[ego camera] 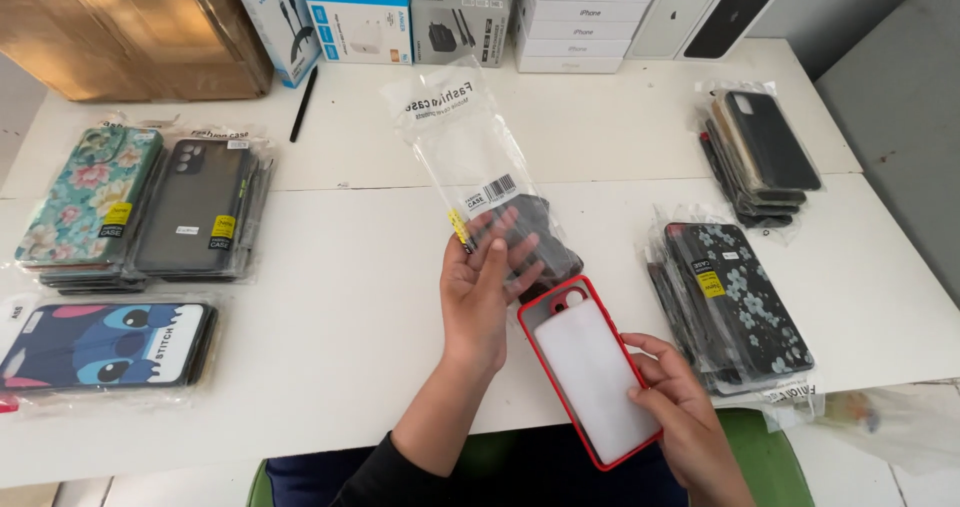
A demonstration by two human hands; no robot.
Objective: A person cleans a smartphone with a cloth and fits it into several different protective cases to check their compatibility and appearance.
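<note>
Left hand (487,277) pinches the clear sleeve (470,152), its opening facing the case. Right hand (675,407) grips the red-rimmed phone case (590,367) near the table's (350,297) front edge, long axis aimed into the sleeve.

Table (350,297): case stacks (140,207) lie at left, more stacks (740,297) at right; boxes (480,17) are ranged behind; a bagged case (500,197) is held mid-table, an open case (590,367) nearer.

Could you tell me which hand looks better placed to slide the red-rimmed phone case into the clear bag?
Probably the right hand: it already grips the red-rimmed phone case at its lower edge, while the left hand holds the clear plastic bag.
</note>
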